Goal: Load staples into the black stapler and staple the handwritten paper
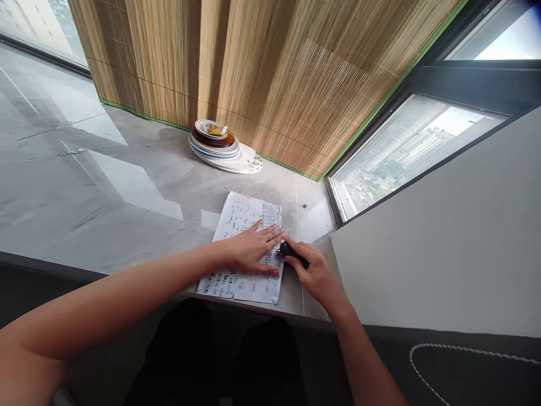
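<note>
- Our left arm (122, 300) lies nearest, left grip (252, 248) spread on the handwritten sheets (238, 219).
- Our right grip (316, 269) pinches a black stapler (291, 250) at their right edge.

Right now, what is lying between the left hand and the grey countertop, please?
In the head view, handwritten paper lies there, under the left hand and on the countertop.

Daylight comes from the right window (372, 155) and the left window (70, 25), both views outside washed out. Pale glare streaks the glossy desk (97, 225); light filters through the slatted blind (236, 62). Deep shadow fills the area below. Wide-angle stretching distorts the edges.
</note>
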Demonstrator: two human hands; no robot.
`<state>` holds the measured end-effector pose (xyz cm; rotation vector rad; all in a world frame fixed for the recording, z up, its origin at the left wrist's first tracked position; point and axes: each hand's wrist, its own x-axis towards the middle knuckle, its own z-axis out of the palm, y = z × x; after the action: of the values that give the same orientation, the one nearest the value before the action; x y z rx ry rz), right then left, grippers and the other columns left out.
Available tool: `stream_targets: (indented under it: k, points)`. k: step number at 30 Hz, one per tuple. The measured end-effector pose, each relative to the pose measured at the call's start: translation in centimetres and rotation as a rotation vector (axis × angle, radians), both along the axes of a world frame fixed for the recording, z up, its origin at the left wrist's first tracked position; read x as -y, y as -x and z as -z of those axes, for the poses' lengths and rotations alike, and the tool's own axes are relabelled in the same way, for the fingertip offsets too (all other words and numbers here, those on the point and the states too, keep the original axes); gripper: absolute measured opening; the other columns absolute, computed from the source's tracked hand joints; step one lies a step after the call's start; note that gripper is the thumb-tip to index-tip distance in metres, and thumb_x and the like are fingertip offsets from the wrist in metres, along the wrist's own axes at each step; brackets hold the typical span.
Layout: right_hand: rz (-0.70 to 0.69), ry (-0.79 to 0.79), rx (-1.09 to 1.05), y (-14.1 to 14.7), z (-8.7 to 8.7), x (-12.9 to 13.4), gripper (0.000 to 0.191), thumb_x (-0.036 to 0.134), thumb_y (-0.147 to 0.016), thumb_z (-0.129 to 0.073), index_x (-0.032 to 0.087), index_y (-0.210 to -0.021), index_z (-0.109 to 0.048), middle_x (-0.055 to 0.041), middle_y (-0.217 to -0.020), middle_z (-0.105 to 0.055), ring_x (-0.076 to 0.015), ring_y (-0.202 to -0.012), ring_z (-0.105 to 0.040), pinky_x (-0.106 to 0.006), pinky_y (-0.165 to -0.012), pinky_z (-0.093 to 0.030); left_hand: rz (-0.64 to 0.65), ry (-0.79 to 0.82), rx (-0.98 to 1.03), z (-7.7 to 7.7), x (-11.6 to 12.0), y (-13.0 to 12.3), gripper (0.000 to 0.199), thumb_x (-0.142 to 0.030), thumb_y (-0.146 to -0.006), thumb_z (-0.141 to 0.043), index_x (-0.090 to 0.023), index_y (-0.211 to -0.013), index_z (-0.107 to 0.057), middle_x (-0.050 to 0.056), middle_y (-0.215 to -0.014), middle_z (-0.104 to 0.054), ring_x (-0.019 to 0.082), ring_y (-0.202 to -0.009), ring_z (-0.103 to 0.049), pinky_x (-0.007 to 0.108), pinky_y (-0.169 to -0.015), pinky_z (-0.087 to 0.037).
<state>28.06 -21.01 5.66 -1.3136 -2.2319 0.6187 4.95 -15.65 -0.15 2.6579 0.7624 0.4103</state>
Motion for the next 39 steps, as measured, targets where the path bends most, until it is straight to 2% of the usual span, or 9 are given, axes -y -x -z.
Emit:
stream_targets:
  k: [6, 12, 19, 24, 28, 31, 34, 36, 39]
  points:
    - [0.008, -0.039, 0.096, 1.1, 0.3, 0.0, 0.048, 0.024, -0.099, -0.055, 0.038, -0.145, -0.060, -0.0046, -0.116, -0.074, -0.0280, -0.112, -0.066, -0.044, -0.093, -0.055, 0.006, 0.000, 0.016, 0.1, 0.0, 0.0, 0.098, -0.077, -0.093, -0.048, -0.019, -0.167, -0.022, 0.016, -0.171, -0.022, 0.038, -0.160, -0.018, 0.059, -0.129, -0.004]
    - [0.035, -0.064, 0.141, 1.3, 0.7, 0.1, 0.044, 0.024, -0.101, -0.054, 0.035, -0.142, -0.063, -0.0047, -0.111, -0.074, -0.0278, -0.106, -0.064, -0.043, -0.092, -0.053, 0.003, 0.018, -0.002, -0.1, 0.2, -0.1, 0.100, -0.079, -0.093, -0.044, -0.015, -0.166, -0.024, 0.019, -0.171, -0.020, 0.038, -0.160, -0.016, 0.059, -0.129, -0.002]
    - [0.080, -0.121, 0.269, 1.9, 1.0, 0.3, 0.044, 0.021, -0.099, -0.055, 0.036, -0.139, -0.063, -0.0036, -0.107, -0.074, -0.0270, -0.099, -0.064, -0.042, -0.083, -0.048, -0.013, 0.016, 0.002, -0.1, 0.2, -0.1, 0.100, -0.078, -0.092, -0.048, -0.017, -0.167, -0.022, 0.018, -0.171, -0.023, 0.037, -0.160, -0.018, 0.057, -0.129, -0.002]
    - [0.083, -0.237, 0.413, 2.9, 1.3, 0.6, 0.041, 0.016, -0.098, -0.056, 0.033, -0.134, -0.064, -0.0055, -0.108, -0.074, -0.0263, -0.097, -0.063, -0.039, -0.078, -0.041, -0.005, 0.037, -0.032, -0.1, 0.1, -0.1, 0.100, -0.077, -0.092, -0.049, -0.013, -0.165, -0.025, 0.021, -0.171, -0.020, 0.037, -0.160, -0.015, 0.058, -0.129, -0.002]
    - [0.087, -0.303, 0.494, 3.5, 1.7, 0.9, 0.039, 0.017, -0.099, -0.054, 0.029, -0.136, -0.062, -0.0080, -0.115, -0.072, -0.0267, -0.102, -0.061, -0.039, -0.083, -0.042, -0.004, 0.033, -0.064, -0.4, 0.0, 0.0, 0.100, -0.077, -0.093, -0.047, -0.013, -0.166, -0.024, 0.021, -0.172, -0.017, 0.035, -0.161, -0.013, 0.056, -0.129, -0.001]
    - [0.095, -0.270, 0.446, 2.8, 1.5, 0.9, 0.044, 0.020, -0.101, -0.053, 0.025, -0.145, -0.055, -0.0089, -0.119, -0.071, -0.0264, -0.108, -0.061, -0.039, -0.090, -0.045, -0.011, 0.027, -0.074, -0.3, -0.2, 0.1, 0.105, -0.079, -0.091, -0.048, -0.013, -0.167, -0.017, 0.020, -0.173, -0.015, 0.034, -0.162, -0.012, 0.054, -0.130, 0.000]
    - [0.083, -0.180, 0.361, 0.8, 1.2, 1.1, 0.053, 0.019, -0.099, -0.055, 0.031, -0.150, -0.050, -0.0053, -0.117, -0.071, -0.0242, -0.106, -0.064, -0.034, -0.087, -0.049, -0.013, 0.037, -0.091, 0.0, -0.4, 0.4, 0.111, -0.083, -0.089, -0.047, -0.013, -0.168, -0.013, 0.020, -0.173, -0.011, 0.034, -0.162, -0.010, 0.054, -0.130, 0.000]
    - [0.136, -0.149, 0.335, -0.7, 1.2, 1.4, 0.055, 0.017, -0.096, -0.056, 0.034, -0.148, -0.053, -0.0041, -0.114, -0.072, -0.0241, -0.103, -0.067, -0.032, -0.083, -0.050, -0.011, 0.046, -0.097, 0.1, -0.4, 0.5, 0.114, -0.085, -0.088, -0.047, -0.013, -0.168, -0.011, 0.020, -0.173, -0.010, 0.035, -0.162, -0.009, 0.055, -0.130, 0.000]
    - [0.400, -0.222, 0.248, -2.2, 1.4, 1.9, 0.050, 0.017, -0.093, -0.055, 0.027, -0.143, -0.060, -0.0086, -0.115, -0.073, -0.0281, -0.105, -0.068, -0.037, -0.085, -0.053, -0.017, 0.041, -0.035, -0.3, -0.5, 0.5, 0.112, -0.082, -0.087, -0.053, -0.014, -0.168, -0.014, 0.019, -0.173, -0.014, 0.035, -0.161, -0.013, 0.053, -0.130, -0.006]
